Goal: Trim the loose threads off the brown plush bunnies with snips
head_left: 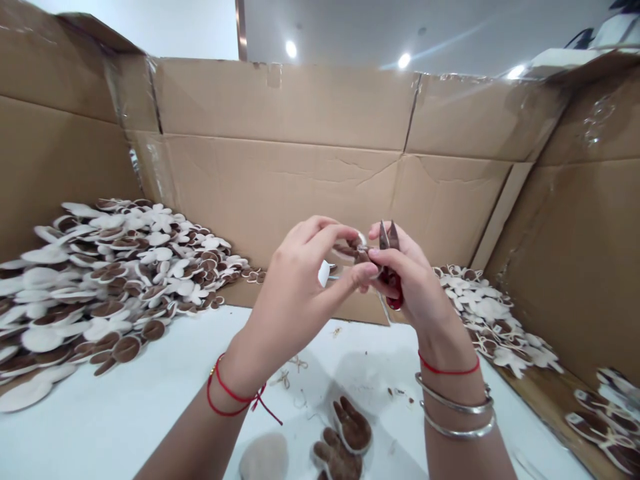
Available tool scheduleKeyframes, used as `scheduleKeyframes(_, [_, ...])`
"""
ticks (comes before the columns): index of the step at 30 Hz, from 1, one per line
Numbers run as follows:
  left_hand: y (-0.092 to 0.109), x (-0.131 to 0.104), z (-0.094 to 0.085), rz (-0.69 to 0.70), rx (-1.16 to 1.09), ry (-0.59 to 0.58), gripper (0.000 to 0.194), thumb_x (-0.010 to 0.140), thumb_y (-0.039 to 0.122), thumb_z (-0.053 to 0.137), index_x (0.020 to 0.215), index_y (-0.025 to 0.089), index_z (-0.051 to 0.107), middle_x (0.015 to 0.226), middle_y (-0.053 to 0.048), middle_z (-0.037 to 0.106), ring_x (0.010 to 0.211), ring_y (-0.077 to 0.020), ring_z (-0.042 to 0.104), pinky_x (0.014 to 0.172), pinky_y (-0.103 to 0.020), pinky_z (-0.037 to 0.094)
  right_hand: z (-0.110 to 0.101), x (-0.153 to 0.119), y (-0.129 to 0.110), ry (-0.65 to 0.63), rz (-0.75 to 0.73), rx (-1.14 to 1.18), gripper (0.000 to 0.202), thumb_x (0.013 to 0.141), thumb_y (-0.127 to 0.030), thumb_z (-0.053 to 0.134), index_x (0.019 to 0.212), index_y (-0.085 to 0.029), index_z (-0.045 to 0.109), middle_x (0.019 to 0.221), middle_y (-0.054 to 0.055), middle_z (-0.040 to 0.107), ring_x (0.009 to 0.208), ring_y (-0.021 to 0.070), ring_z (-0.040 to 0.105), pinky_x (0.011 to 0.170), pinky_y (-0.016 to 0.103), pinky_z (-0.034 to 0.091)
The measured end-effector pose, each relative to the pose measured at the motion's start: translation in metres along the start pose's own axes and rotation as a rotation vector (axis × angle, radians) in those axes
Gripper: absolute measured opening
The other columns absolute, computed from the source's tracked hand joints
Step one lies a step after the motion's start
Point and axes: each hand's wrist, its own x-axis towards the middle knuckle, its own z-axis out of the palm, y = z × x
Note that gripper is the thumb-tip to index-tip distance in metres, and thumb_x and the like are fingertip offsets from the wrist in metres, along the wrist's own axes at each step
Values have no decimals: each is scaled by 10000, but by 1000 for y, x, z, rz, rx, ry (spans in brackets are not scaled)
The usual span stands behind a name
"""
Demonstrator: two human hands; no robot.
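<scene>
My left hand (300, 273) is closed, its thumb and fingers pinching a small brown and white fabric piece (345, 250), held up above the table. Much of that piece is hidden by fingers. Wrapped in my right hand (420, 283) is a pair of small red-handled scissors (389, 237), blades pointing up and slightly apart. The right thumb and fingertips also meet the piece's edge near my left fingers. Below on the white table lie a brown rabbit-shaped piece (354, 427), a second brown piece (337, 457) touching it, and a pale rounded piece (264, 457).
A large heap of brown and white pieces (115, 260) fills the left side. More pieces with thin cords (485, 310) are piled at the right, others (600, 423) nearer me. Cord scraps (299, 362) lie on the table (190, 387). Tall cardboard walls (285, 180) enclose it.
</scene>
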Motion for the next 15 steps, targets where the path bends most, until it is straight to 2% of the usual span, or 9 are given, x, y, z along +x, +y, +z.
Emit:
scheduleKeyframes(3, [1, 0, 4, -8, -19, 13, 244, 839, 289, 675, 1036, 150, 638, 1023, -57, 638, 922, -173, 601, 843, -270, 446, 8, -5, -1, 22, -55, -31, 163, 776, -150, 577, 870, -236, 475, 501, -119, 406, 350, 37, 265, 332, 123, 208])
scheduleKeyframes(9, [2, -1, 0, -52, -87, 57, 265, 780, 268, 737, 993, 137, 650, 969, -55, 696, 847, -159, 643, 768, -243, 485, 13, -9, 2, -18, -269, -71, 185, 822, -108, 558, 907, -247, 469, 549, -109, 429, 392, 44, 307, 383, 139, 260])
scheduleKeyframes(12, [2, -2, -3, -66, -112, 68, 236, 744, 219, 763, 950, 153, 667, 915, -34, 727, 809, -160, 670, 749, -247, 510, 13, -8, 6, -66, -290, -87, 124, 856, -167, 556, 902, -245, 470, 559, -100, 438, 414, 52, 367, 430, 158, 322])
scheduleKeyframes(15, [1, -3, -4, -52, -145, 114, 198, 719, 137, 760, 900, 165, 683, 837, 0, 739, 729, -135, 679, 704, -227, 530, 10, -8, 5, -69, -259, -118, 80, 915, -305, 488, 881, -237, 462, 555, -75, 498, 438, 74, 444, 432, 172, 331])
